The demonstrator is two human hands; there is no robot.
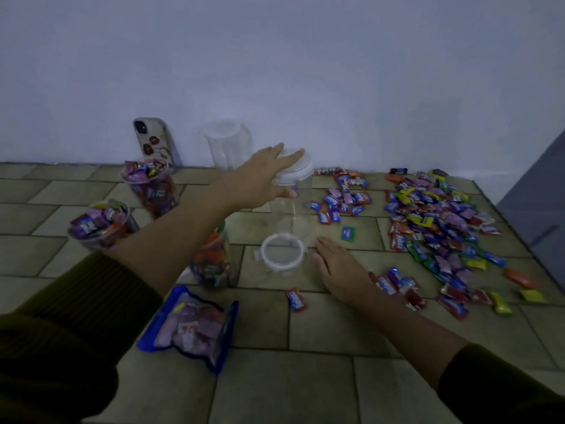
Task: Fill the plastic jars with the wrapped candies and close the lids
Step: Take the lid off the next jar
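A single head-worn view (wide-angle, its edges bowed) looks forward and down over the tiled floor (305,347) toward the wall (275,71) at 12 o'clock. It sits close: the left forearm (171,240) and right forearm (406,319) enter from 7 and 5 o'clock.

Left hand (260,179) clasps the round white lid (298,168) on a clear plastic jar (290,209); right hand (339,270) lies flat on tiled floor (305,332).

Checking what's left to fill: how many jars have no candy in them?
3. The rearmost jar; the lidded jar gripped by the left hand; the open jar beside the right hand. None seems hidden.
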